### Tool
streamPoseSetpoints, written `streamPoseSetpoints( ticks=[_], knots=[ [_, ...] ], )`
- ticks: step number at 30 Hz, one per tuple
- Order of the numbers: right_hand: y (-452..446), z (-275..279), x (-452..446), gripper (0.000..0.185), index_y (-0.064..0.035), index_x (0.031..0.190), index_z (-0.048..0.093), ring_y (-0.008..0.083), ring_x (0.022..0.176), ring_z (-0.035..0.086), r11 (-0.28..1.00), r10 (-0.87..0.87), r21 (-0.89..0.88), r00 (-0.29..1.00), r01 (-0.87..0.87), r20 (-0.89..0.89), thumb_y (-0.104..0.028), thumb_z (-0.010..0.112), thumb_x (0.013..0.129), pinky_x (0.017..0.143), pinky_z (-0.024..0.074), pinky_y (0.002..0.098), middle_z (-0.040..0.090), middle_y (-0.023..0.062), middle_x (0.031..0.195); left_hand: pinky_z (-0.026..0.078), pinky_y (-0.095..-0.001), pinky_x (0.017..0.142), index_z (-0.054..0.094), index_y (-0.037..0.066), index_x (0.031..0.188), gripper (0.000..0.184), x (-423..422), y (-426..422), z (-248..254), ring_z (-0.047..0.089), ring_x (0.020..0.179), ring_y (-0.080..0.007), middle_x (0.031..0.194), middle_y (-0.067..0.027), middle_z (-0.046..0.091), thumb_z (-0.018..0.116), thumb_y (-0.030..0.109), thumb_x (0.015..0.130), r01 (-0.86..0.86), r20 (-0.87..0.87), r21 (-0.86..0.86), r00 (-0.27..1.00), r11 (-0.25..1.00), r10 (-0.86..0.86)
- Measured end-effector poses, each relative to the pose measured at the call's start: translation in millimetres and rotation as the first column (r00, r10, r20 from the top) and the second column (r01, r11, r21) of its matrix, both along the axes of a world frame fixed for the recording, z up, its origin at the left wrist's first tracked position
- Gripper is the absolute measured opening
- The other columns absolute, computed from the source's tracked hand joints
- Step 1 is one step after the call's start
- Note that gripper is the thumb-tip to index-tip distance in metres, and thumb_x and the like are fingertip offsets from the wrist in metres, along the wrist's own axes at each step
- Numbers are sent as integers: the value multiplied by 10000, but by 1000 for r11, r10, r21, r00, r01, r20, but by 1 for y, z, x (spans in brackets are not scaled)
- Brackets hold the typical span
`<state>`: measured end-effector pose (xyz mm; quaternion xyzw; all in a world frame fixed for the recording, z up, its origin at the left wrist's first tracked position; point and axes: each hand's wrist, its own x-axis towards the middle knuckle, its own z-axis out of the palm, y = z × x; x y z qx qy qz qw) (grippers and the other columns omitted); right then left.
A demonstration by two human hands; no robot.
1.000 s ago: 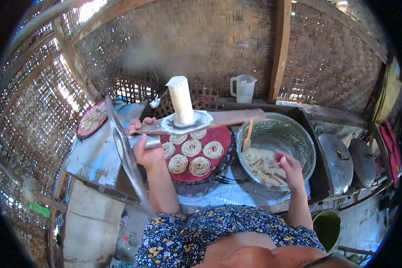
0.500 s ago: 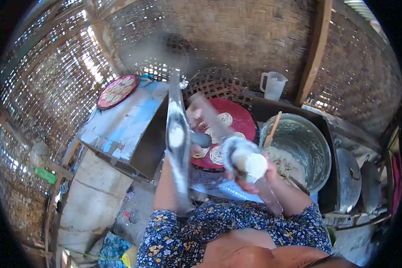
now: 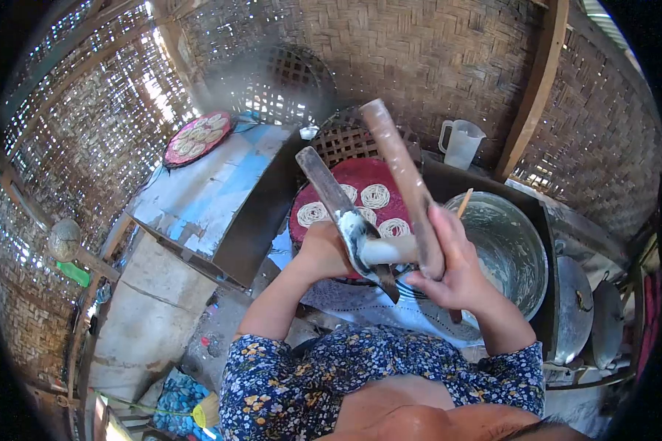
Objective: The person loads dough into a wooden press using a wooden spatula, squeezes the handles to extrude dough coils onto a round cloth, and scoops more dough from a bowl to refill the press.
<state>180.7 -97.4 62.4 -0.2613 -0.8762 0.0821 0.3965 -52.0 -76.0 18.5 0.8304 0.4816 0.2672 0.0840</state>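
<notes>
My left hand (image 3: pixel 324 248) is closed on one half of a wooden press, a dark bar (image 3: pixel 322 176) with a dough-smeared cup at its middle. My right hand (image 3: pixel 457 268) grips the other half, a brown wooden bar (image 3: pixel 396 151) with a whitish plunger (image 3: pixel 390 251) sticking out sideways. The plunger's end meets the cup; how deep it sits inside, I cannot tell. Some left-hand fingers are hidden behind the press. Behind and below both halves lies a round red tray (image 3: pixel 346 173) carrying several coiled noodle-like dough rounds (image 3: pixel 376 196).
At right stands a big metal pot (image 3: pixel 533 253) with dough on its walls and a wooden stick (image 3: pixel 464 202). A clear plastic jug (image 3: pixel 463 145) is behind it. On the left, another tray (image 3: pixel 171 157) of dough rounds rests on a blue-white surface (image 3: pixel 191 209). Metal lids (image 3: pixel 574 309) stand far right.
The two press halves, apart and blurred before, have come together, with the plunger turned toward the cup. The right-hand bar now stands more upright. The camera view has shifted slightly.
</notes>
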Motion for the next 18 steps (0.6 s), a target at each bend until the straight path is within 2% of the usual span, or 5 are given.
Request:
streamPoseSetpoints(
  ticks=[3,6,10,14,18],
  knots=[
    [-5,-6,-3,842,-204,1323,321,416,965,519,998,1,60,999,-3,42,-278,770,615,730,503,412,365,247,1179,482,-373,743,598,156,987,515,1,3,-12,606,835,-278,911,-90,622,701,430,564,-25,15,87,1000,996,24],
    [-7,-13,-10,814,-222,1310,341,417,941,534,999,25,38,999,-27,43,-278,767,619,737,506,420,354,250,1187,413,-350,896,551,138,1090,657,9,2,-24,552,1024,-239,1069,-71,591,779,355,514,-16,75,3,997,1000,15],
    [-4,-44,-23,797,-229,1328,327,422,931,541,998,4,-71,998,1,57,-316,737,651,746,503,419,342,255,1197,409,-366,892,534,108,1097,640,12,-6,-39,550,1012,-247,1052,-84,587,773,324,545,-18,196,-102,980,995,38],
    [10,-56,-34,881,-232,1368,255,423,948,530,966,74,-252,994,-52,79,-382,732,643,816,463,433,328,244,1221,401,-371,893,511,77,1114,671,3,-7,-63,527,1031,-269,1077,-111,561,779,298,540,-55,288,-122,954,991,88],
    [59,-49,-24,922,-92,1382,205,393,1050,486,738,166,-617,960,-273,-226,-432,692,677,906,392,428,400,231,1230,436,-353,853,516,55,1108,601,-32,-19,-95,554,987,-270,1070,-122,572,744,268,594,-134,480,-53,865,990,143]
  ],
)
